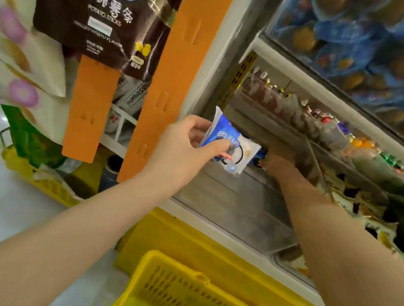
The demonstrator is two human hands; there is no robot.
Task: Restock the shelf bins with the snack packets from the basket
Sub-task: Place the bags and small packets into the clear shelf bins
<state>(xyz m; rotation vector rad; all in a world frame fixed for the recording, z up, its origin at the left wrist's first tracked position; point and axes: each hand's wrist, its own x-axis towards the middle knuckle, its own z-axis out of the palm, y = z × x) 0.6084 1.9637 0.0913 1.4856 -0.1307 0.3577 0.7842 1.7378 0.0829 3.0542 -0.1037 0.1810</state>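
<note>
A brown potato-stick bag (98, 21) is hung at 11 o'clock, beside an orange strip (177, 79). The yellow basket (164, 262) is seen at 6 o'clock. Near the centre, a blue-and-white snack packet (226, 135) is gripped by the left hand (184, 147) at the mouth of a clear shelf bin (228, 202). At the packet's 3 o'clock, the right hand (279, 158) is reached into the bin; its fingers are blurred, so its state cannot be told.

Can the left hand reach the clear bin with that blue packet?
Probably yes. The left hand holds the packet just over the clear bin, with nothing between them. The right hand is reaching in there too, so it might be tight.
</note>
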